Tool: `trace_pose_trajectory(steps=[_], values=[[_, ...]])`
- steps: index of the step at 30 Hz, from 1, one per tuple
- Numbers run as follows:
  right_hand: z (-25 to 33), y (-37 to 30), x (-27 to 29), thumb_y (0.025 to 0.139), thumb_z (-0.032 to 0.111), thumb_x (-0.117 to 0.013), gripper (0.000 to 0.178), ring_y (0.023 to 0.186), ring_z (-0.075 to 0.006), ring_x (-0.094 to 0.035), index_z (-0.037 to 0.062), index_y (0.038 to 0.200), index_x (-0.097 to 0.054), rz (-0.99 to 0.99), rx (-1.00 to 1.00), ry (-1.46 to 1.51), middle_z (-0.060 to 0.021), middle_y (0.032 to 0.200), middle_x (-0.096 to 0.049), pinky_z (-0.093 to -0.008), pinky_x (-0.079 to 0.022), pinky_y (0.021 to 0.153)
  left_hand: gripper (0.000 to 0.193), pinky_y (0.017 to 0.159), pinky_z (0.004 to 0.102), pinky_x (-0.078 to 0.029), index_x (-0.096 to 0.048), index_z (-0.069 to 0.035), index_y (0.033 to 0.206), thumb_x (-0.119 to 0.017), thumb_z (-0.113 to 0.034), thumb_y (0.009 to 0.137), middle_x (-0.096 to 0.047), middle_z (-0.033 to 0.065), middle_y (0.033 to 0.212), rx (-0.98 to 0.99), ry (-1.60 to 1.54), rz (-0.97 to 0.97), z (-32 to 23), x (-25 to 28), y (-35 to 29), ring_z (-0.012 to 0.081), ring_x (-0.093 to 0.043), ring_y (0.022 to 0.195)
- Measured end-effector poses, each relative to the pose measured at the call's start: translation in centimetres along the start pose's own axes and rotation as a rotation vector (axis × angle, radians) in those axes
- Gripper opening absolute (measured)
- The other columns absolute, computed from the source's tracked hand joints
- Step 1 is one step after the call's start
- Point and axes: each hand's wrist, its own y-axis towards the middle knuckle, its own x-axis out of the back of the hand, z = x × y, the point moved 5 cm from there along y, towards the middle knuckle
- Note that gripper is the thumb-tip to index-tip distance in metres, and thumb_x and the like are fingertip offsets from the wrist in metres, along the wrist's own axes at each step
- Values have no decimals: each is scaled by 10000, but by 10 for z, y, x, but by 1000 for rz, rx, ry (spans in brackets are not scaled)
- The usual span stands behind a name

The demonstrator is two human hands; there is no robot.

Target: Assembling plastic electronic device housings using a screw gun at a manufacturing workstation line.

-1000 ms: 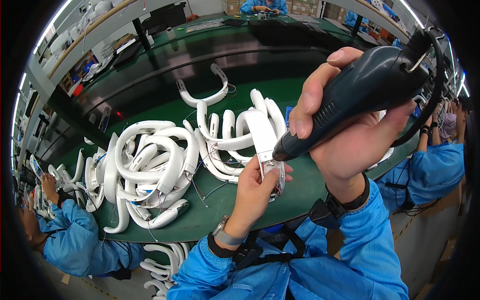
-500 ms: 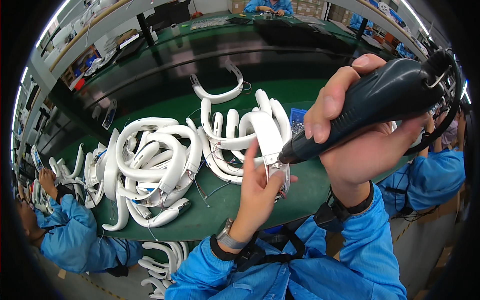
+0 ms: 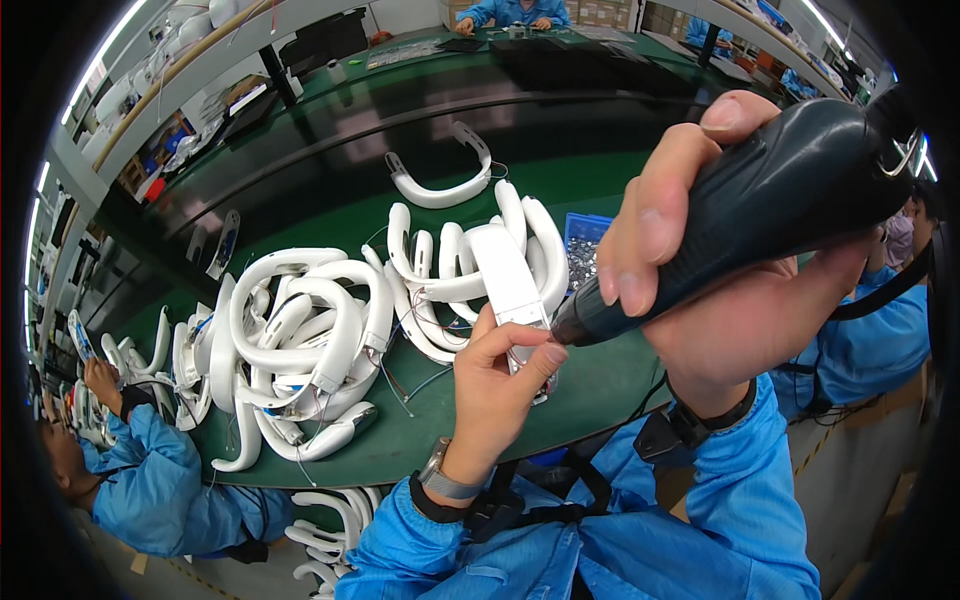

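Observation:
My right hand (image 3: 735, 310) is wrapped around a dark electric screwdriver (image 3: 780, 195), held aslant with its tip low and to the left. Just at that tip, the thumb and forefinger of my left hand (image 3: 490, 395) are pinched together; whatever is between them is too small to make out. Under both lies the opened end of a white curved U-shaped housing (image 3: 506, 275), its lower part half hidden by my left fingers. That housing rests against several similar white curved pieces (image 3: 545, 245) with thin wires.
A tangled heap of white curved housings (image 3: 325, 290) covers the left of the green table (image 3: 480, 440). One lone housing (image 3: 440, 195) lies farther back. Behind the screwdriver stands a blue box (image 3: 583, 228) of small metal parts. Co-workers sit left (image 3: 150, 480), right (image 3: 870, 340) and across.
My left hand has shifted slightly left, and its forefinger has come off the housing to meet the thumb at the screwdriver tip. The screwdriver has dropped slightly, and the housing has tilted.

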Motion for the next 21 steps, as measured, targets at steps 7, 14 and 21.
trace_pose_trajectory(steps=[7,14,21], values=[[-3,-4,12,916,746,-281,829,455,-201,-542,8,1261,-434,75,46,75,-178,753,-586,-339,-500,438,144,607,219,-488,-708,35,926,-766,-25,809,-522,69,1094,-47,109,-8,-10,-4,1,106,-597,809],[-5,-2,19,908,764,-246,857,438,-207,-548,-3,1229,-453,79,-77,30,-186,713,-586,-317,-501,417,128,585,212,-491,-722,33,912,-762,-44,817,-522,68,1096,-147,294,-10,-9,2,2,103,-607,773],[-8,-1,17,908,763,-261,866,451,-214,-561,-28,1204,-452,66,-111,79,-205,714,-587,-311,-506,424,123,565,219,-500,-712,44,893,-766,-26,807,-517,71,1085,-116,286,-1,-16,-3,3,106,-612,737]])
